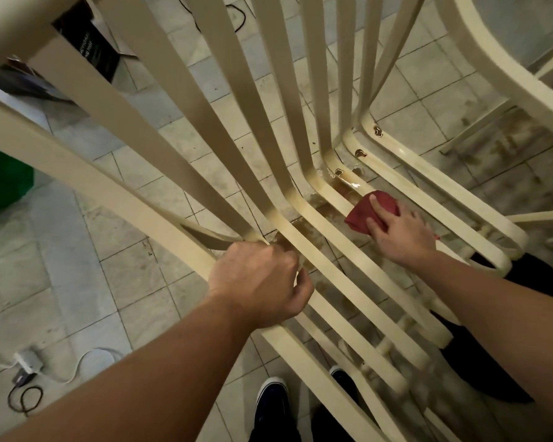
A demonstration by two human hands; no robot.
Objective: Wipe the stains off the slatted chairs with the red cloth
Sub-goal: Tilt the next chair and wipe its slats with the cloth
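1. Red cloth (pixel 369 213) lies bunched on a seat slat of the slatted chair (pixel 77 161), near the seat's rear edge. The right hand (pixel 399 232) presses it flat, fingers straight and spread.
2. The left hand (pixel 259 282) curls round a slat toward the seat's left edge, bracing the frame.
3. Risk: pressure running off the narrow slat may push the cloth through the gap.
4. Risk: liquid pooled over the brown stains (pixel 345 183) may smear instead of lifting.
5. Appearance: the cloth is dark red and crumpled.

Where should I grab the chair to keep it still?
On the slatted chair, I'd wrap fingers round the outer rail from above, near its bend, where the left hand grips: it is narrow with gaps beside it, clear of the red cloth.
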